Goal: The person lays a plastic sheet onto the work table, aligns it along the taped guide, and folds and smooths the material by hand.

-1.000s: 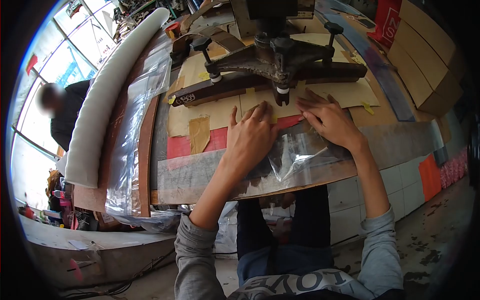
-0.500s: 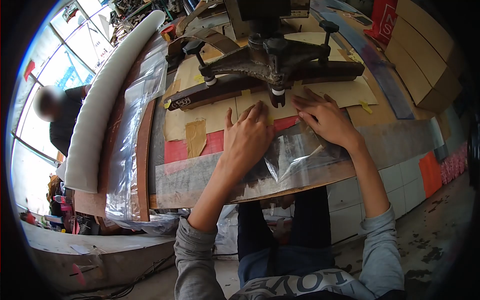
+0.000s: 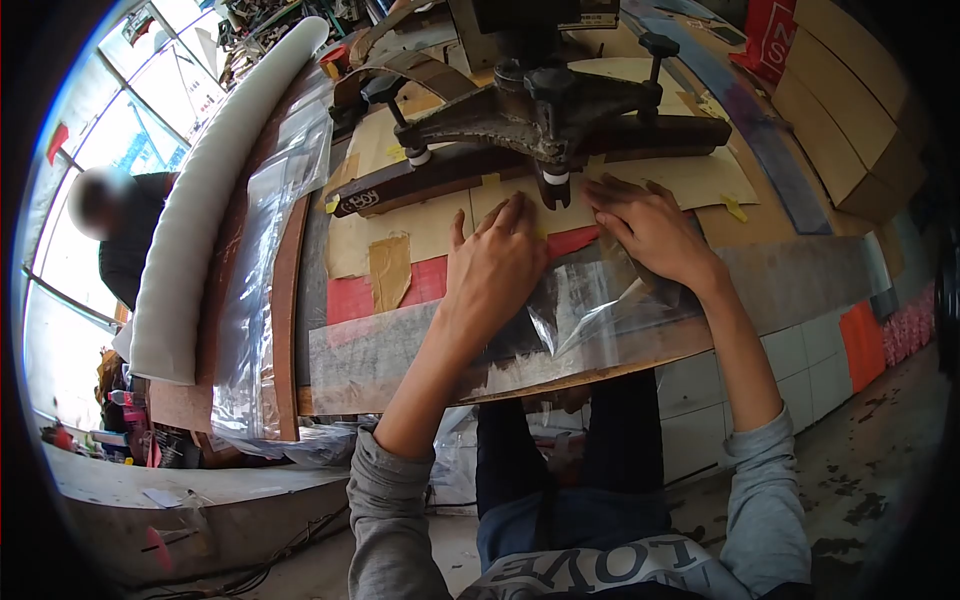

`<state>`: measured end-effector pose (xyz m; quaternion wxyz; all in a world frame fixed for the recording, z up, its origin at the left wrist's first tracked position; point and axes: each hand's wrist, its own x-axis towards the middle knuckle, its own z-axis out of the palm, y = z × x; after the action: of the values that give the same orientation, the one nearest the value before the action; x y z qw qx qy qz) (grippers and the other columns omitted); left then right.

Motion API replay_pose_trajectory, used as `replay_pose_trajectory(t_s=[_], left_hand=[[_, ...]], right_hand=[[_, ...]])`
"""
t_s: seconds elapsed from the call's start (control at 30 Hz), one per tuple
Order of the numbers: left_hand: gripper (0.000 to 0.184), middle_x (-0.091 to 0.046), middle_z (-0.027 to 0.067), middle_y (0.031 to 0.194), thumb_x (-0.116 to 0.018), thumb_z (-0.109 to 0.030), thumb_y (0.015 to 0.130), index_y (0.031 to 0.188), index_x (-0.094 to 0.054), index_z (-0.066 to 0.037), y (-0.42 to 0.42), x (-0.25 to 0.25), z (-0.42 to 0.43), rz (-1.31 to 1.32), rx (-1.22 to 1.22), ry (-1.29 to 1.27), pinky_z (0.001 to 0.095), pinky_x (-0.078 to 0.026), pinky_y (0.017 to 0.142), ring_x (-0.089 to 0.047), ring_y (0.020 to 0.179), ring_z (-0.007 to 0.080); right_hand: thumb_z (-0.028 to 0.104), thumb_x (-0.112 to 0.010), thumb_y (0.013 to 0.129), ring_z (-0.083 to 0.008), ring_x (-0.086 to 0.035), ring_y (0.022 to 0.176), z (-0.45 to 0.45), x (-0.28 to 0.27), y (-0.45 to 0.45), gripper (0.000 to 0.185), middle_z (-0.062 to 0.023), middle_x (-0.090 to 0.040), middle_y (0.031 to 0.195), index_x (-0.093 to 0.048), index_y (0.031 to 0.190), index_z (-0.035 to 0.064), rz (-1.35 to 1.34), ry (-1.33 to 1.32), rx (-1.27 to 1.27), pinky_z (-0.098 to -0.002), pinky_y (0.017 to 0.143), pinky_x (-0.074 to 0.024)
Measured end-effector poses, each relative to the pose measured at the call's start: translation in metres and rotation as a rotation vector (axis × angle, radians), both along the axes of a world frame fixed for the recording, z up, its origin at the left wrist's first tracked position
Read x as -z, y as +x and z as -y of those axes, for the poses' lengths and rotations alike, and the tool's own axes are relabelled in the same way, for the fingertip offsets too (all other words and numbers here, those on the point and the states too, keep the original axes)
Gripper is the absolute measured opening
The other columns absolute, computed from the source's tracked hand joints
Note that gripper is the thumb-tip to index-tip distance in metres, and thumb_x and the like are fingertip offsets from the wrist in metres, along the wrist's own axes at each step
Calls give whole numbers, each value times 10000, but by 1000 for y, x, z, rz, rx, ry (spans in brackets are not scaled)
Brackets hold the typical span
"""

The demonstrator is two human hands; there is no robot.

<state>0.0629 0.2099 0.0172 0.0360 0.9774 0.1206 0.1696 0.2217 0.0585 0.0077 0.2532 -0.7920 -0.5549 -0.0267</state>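
Both hands lie palm down on the work surface, just in front of a dark metal press bar (image 3: 530,160) hanging from a machine head. My left hand (image 3: 492,262) has its fingertips on a cream board (image 3: 420,232), thumb apart. My right hand (image 3: 655,232) lies over the board's front edge, its fingers stretched forward. A clear plastic sheet (image 3: 590,305) spreads between and below the hands. Red material (image 3: 350,295) shows under the board at the left, with a brown tape piece (image 3: 390,273) across it. What lies under the palms is hidden.
A white foam roll (image 3: 200,220) and folded clear plastic (image 3: 250,330) lie along the left. Brown cardboard (image 3: 850,120) stands at the right beside a red bag (image 3: 768,40). A person (image 3: 130,235) is beyond the roll. The table's front edge (image 3: 560,380) is close to my body.
The camera view has shifted slightly. Both hands have stayed almost in place, flat on the work.
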Motion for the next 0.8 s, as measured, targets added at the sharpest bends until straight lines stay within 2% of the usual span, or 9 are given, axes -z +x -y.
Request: replay_pose_trajectory(t_s=[0.33, 0.43, 0.63, 0.8], left_hand=[[427, -483, 127, 1319, -480, -257, 892, 1244, -495, -16, 2, 4, -2, 21, 15, -17, 556, -297, 1021, -569, 1080, 302], [430, -478, 140, 1320, -480, -248, 889, 1242, -487, -3, 3, 4, -3, 32, 19, -36, 565, -303, 1012, -579, 1056, 321], [429, -473, 155, 1320, -492, -229, 881, 1236, -482, 12, 3, 7, -3, 43, 27, -13, 578, -308, 1001, -596, 1010, 346], [426, -474, 157, 1318, -497, -221, 877, 1237, -483, 7, 4, 6, -3, 40, 25, -11, 570, -309, 1005, -599, 1000, 351]], right_hand=[[216, -474, 926, -248, -473, 1201, 0, 4, 0, 326, -55, -551, 1257, -560, 1209, 79, 77, 34, -14, -445, 976, -342], [199, -492, 913, -279, -483, 1177, 0, -2, -5, 332, -93, -570, 1218, -560, 1203, 53, 113, 41, -3, -438, 984, -374], [228, -473, 923, -234, -468, 1198, 1, 5, -3, 342, -43, -554, 1252, -549, 1225, 87, 139, 21, 24, -429, 979, -342], [233, -468, 925, -232, -463, 1200, 0, 7, -1, 345, -39, -549, 1259, -544, 1232, 95, 104, 30, 17, -427, 983, -334]])
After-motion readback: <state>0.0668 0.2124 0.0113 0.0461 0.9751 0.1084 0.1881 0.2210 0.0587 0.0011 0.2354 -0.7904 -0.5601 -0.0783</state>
